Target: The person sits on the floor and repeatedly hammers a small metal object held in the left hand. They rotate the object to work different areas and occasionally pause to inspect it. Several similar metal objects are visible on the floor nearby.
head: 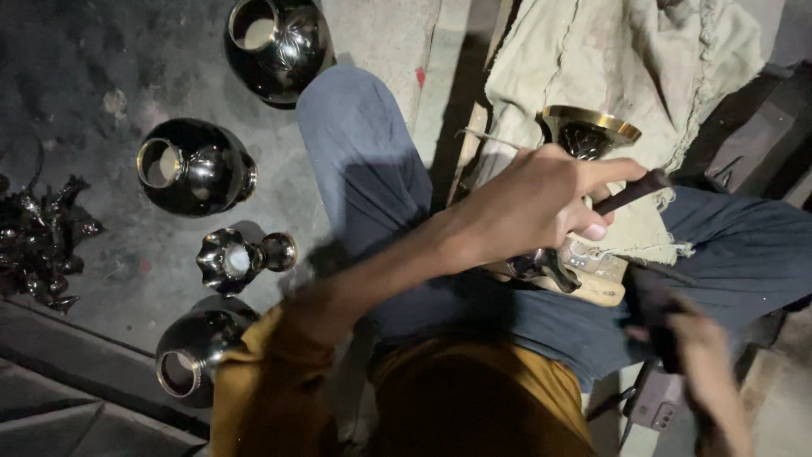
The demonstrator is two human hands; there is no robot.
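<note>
The left hand [541, 199] is closed around a slim dark-handled metal tool [630, 193], held over a black brass goblet-shaped vase with a golden rim [588, 131] that lies across the lap on a pale green cloth [626, 51]. The right hand [706, 355], blurred, grips a dark object [655, 309] lower right, apart from the vase.

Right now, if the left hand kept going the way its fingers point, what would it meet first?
The left hand points right, gripping a dark tool. Next in line seems to be the pale cloth edge over the knee, though depth is unclear.
</note>
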